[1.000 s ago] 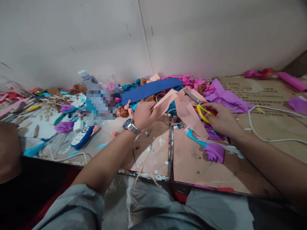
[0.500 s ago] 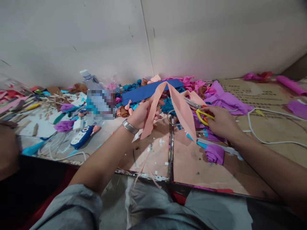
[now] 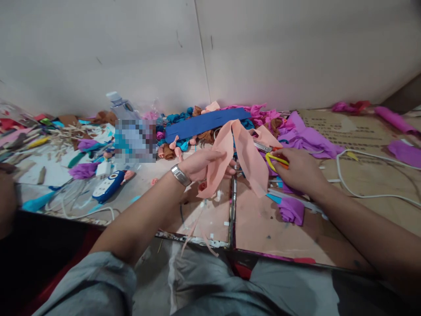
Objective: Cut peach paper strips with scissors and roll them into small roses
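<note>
My left hand (image 3: 205, 166) grips a folded strip of peach crepe paper (image 3: 251, 169) above the table; the strip bends at the top and its two ends hang down. Some of my left fingers are hidden behind the paper. In my right hand (image 3: 294, 169) are scissors (image 3: 275, 160) with yellow and orange handles. Their metal blades point left, close beside the strip's right part. Below my right hand lies a rolled purple crepe paper flower (image 3: 291, 211). Behind the strip, a long blue paper strip (image 3: 207, 123) rests on a heap of coloured crepe pieces.
A clear bottle (image 3: 120, 105) stands at back left, near a blue-and-white device (image 3: 108, 186). Wood scraps (image 3: 67, 139) litter the left side. A white cable (image 3: 340, 169) loops over cardboard (image 3: 365, 131) on the right. Another person's arm (image 3: 6, 197) shows at the left edge.
The peach strip has dropped slightly, and its left part has swung right with my left hand. My right hand still holds the scissors, slightly further left.
</note>
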The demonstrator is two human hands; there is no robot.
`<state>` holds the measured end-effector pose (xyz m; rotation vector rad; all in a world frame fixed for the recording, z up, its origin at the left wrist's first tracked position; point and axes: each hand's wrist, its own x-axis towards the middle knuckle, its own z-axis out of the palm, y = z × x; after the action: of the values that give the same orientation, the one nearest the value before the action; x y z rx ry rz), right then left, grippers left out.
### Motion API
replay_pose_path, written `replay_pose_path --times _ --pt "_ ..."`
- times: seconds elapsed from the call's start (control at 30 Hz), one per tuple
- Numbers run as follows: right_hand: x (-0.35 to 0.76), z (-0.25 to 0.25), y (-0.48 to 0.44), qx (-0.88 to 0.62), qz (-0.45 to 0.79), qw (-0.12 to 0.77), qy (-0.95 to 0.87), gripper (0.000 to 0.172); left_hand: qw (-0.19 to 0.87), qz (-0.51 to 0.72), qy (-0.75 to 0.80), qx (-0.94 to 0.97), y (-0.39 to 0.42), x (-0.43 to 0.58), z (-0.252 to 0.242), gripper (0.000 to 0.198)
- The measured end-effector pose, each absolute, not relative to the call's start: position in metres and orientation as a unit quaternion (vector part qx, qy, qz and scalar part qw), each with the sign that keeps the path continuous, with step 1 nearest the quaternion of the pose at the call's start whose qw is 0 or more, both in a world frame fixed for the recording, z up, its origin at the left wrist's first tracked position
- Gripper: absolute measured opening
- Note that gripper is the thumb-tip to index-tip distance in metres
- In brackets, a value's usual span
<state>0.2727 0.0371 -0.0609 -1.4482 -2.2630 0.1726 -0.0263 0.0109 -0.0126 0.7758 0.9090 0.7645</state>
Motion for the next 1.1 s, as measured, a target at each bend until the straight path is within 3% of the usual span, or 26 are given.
replay_pose_path --times 0.17,0.37,0.57,0.83,1.1 --pt "0.272 -0.063 0.035 -0.522 0.043 0.228 -0.821 0.033 0.763 0.324 0.377 0.413 0.006 -0.025 -0.015 0.044" --pt "0.266 -0.062 0.027 -0.475 0.018 0.251 -0.843 0.037 0.784 0.301 0.361 0.404 0.006 -0.019 -0.024 0.037" --pt "0.253 -0.058 0.009 -0.362 0.065 0.225 -0.902 0.055 0.775 0.322 0.344 0.422 0.002 -0.015 -0.022 0.065" --pt "0.247 -0.052 -0.006 -0.252 0.112 0.223 -0.935 0.046 0.660 0.486 0.393 0.417 0.011 -0.014 -0.024 0.047" --pt "0.244 -0.050 -0.012 -0.208 0.181 0.231 -0.933 0.068 0.665 0.472 0.441 0.374 0.015 -0.008 -0.035 0.030"
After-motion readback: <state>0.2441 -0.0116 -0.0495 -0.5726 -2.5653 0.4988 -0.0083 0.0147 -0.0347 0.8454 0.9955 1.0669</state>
